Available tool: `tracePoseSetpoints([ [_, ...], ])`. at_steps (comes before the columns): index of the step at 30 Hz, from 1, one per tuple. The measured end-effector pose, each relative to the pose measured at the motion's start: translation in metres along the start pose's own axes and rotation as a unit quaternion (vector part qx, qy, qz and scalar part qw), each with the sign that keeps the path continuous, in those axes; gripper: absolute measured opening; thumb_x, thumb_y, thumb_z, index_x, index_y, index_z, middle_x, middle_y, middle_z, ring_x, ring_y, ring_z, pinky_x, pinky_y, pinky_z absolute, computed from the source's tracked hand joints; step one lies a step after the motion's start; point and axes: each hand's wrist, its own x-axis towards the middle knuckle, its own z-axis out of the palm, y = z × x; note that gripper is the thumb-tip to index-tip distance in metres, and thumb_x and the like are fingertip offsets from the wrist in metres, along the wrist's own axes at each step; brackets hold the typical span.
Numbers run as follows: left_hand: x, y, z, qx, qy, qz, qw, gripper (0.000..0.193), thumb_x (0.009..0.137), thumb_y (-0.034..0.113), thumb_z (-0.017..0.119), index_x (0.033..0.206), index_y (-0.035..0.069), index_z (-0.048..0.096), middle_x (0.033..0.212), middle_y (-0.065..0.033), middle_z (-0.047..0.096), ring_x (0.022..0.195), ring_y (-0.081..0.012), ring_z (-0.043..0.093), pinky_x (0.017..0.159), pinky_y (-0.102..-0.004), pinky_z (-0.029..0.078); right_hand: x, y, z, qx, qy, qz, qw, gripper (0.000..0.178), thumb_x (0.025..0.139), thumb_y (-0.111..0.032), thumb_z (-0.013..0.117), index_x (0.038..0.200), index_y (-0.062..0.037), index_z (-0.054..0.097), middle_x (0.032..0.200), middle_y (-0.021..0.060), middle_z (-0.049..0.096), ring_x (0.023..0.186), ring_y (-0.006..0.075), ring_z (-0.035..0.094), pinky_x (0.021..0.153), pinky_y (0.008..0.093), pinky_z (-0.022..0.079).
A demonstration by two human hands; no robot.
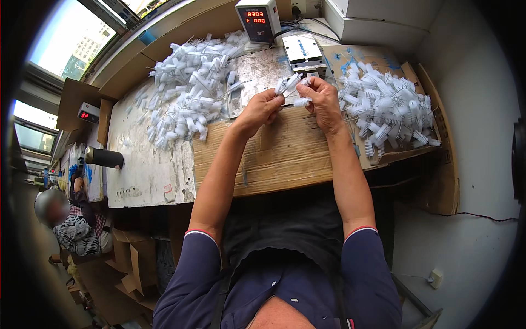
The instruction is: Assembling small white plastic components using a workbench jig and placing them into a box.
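Observation:
My left hand [259,113] is closed, thumb and fingers pinching a small white-bristled wire brush [281,86]. Close beside it, my right hand [325,104] is also closed on small white brushes [301,102]; one end pokes out below its thumb. How many pieces lie in the fingers I cannot make out. Both hands are raised over the cardboard sheet [285,148], just in front of a small metal fixture [302,50] with a pale top plate. Loose brushes form a big heap [192,82] on the left and another heap [390,107] on the right.
Behind the fixture stands a white box with a red digital display [257,23], its black cables running right. A dark cylindrical cup [104,158] lies at the table's left edge. Cardboard walls [438,115] border the right heap. Another person [74,219] sits far left.

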Motion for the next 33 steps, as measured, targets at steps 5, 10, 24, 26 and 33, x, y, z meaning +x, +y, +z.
tracePoseSetpoints([
  [5, -0.016, -0.019, 0.008, -0.051, 0.117, 0.089, 0.988, 0.019, 0.11, 0.019, 0.055, 0.109, 0.004, 0.067, 0.07, 0.008, 0.046, 0.059, -0.003, 0.04, 0.051, -0.0219, 0.032, 0.0, -0.001, -0.002, 0.068, 0.048, -0.038, 0.996, 0.014, 0.094, -0.014, 0.077, 0.088, -0.0076, 0.066, 0.07, -0.0027, 0.059, 0.05, 0.0022, 0.044, 0.043, 0.019, 0.031],
  [10, -0.043, -0.033, 0.001, -0.015, 0.226, 0.175, 0.958, 0.019, 0.111, 0.018, 0.056, 0.113, 0.004, 0.069, 0.071, 0.0081, 0.046, 0.061, -0.0023, 0.04, 0.052, -0.022, 0.032, -0.001, -0.004, -0.004, 0.084, 0.064, -0.025, 0.994, 0.017, 0.094, -0.013, 0.077, 0.087, -0.0096, 0.063, 0.071, -0.0012, 0.061, 0.05, 0.0033, 0.045, 0.043, 0.0195, 0.033],
  [24, -0.233, -0.084, -0.046, 0.11, 0.327, 0.105, 0.933, 0.02, 0.111, 0.018, 0.055, 0.114, 0.007, 0.071, 0.071, 0.0058, 0.052, 0.06, -0.003, 0.045, 0.054, -0.0216, 0.036, -0.009, 0.002, -0.001, -0.032, -0.004, -0.001, 0.999, 0.01, 0.095, -0.009, 0.076, 0.09, -0.0054, 0.068, 0.073, 0.0, 0.065, 0.052, 0.0031, 0.049, 0.043, 0.0184, 0.033],
  [26, -0.296, -0.106, -0.047, 0.103, 0.339, 0.009, 0.935, 0.019, 0.11, 0.017, 0.055, 0.114, 0.007, 0.071, 0.07, 0.0057, 0.052, 0.059, -0.0027, 0.045, 0.053, -0.0215, 0.036, -0.009, 0.004, 0.0, -0.052, -0.009, 0.007, 0.999, 0.011, 0.094, -0.008, 0.078, 0.089, -0.0048, 0.069, 0.072, 0.0004, 0.066, 0.052, 0.0035, 0.051, 0.043, 0.0189, 0.034],
  [33, -0.479, -0.251, -0.038, 0.081, 0.474, -0.244, 0.842, 0.018, 0.106, 0.016, 0.058, 0.109, 0.007, 0.073, 0.068, 0.0042, 0.054, 0.056, -0.0048, 0.051, 0.05, -0.0232, 0.04, -0.002, 0.02, 0.01, -0.149, -0.007, 0.028, 0.988, 0.018, 0.097, -0.021, 0.076, 0.084, -0.0107, 0.068, 0.069, -0.0033, 0.06, 0.05, 0.0034, 0.046, 0.046, 0.0204, 0.033],
])
